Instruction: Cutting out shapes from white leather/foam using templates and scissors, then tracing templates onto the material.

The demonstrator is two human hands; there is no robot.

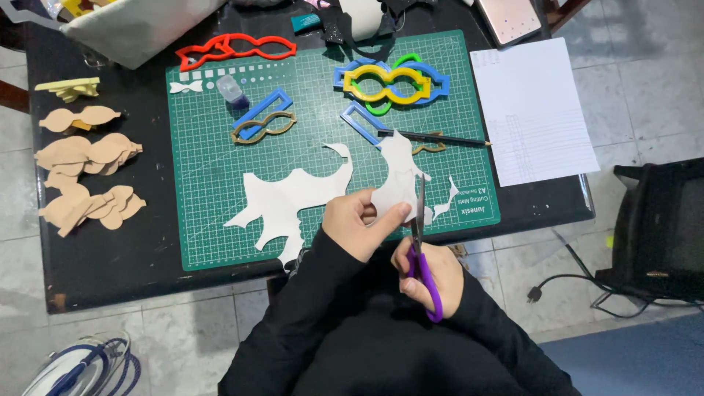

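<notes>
My left hand pinches a white sheet piece with an irregular cut outline, held over the front edge of the green cutting mat. My right hand grips purple-handled scissors, whose blades point up into the right side of that piece. A larger white offcut lies flat on the mat just left of my left hand. A small white scrap lies to the right of the blades.
Plastic outline templates lie on the mat: red, blue and yellow, olive. A pencil lies across the mat. Tan cut shapes are piled on the black table's left. White paper sits right; an iron on the floor.
</notes>
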